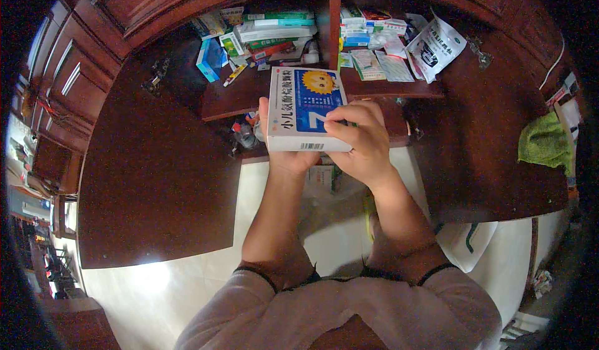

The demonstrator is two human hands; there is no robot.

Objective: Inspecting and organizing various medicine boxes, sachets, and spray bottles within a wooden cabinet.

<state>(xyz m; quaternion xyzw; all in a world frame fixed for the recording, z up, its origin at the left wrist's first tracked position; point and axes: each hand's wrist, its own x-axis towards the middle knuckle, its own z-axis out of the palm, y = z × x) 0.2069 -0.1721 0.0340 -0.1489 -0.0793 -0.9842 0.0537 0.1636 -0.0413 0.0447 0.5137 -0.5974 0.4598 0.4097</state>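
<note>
A white and blue medicine box (318, 103) with a yellow sun cartoon is held up in front of an open cabinet, its printed face turned up toward me and its barcoded edge nearest. My left hand (292, 161) is closed round the box from below, with a digit along its left side; the other fingers are hidden behind it. At the lower right corner, my right hand (368, 141) grips the box, with bent fingers on the printed face and the thumb by the near edge. The box looks closed.
Stacked medicine boxes (274, 30) fill the left shelf compartment; packets and a white pouch (437, 47) crowd the right. Open dark wood doors (168, 156) flank me on both sides. A green towel (548, 139) hangs at far right. Below, a white bag (465, 244) lies on the pale floor.
</note>
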